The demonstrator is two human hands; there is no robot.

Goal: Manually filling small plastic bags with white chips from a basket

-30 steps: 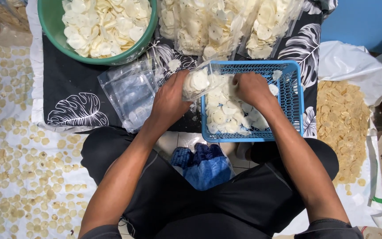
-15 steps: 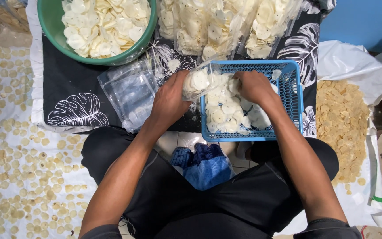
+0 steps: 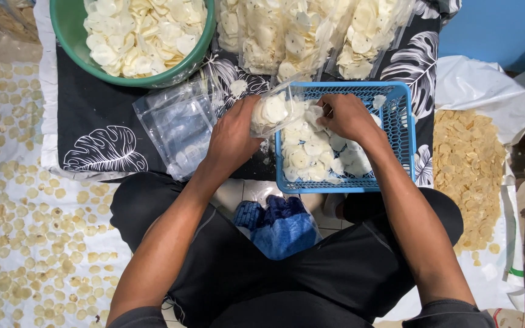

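At the basket's left edge: the left hand gripped a small clear bag part-filled with pale round crackers, its mouth tilted toward the basket.
Right hand: the right hand lay inside the blue plastic basket, fingers curled down over the loose crackers; whether it pinched any could not be told.
Basket: it sat on a black cloth with white leaf print, just in front of the person's knees, roughly half full of white discs.
Empty bags: a stack of clear plastic bags lay on the cloth, touching the left wrist's outer side.
Bowl: a green bowl heaped with the same crackers stood at the top left.
Filled bags: several packed clear bags lay in a row beyond the basket.
Right side: yellowish crackers were spread on a white sheet.
Left side: more crackers were scattered over a pale mat.
Lap: a blue cloth lay between the legs.
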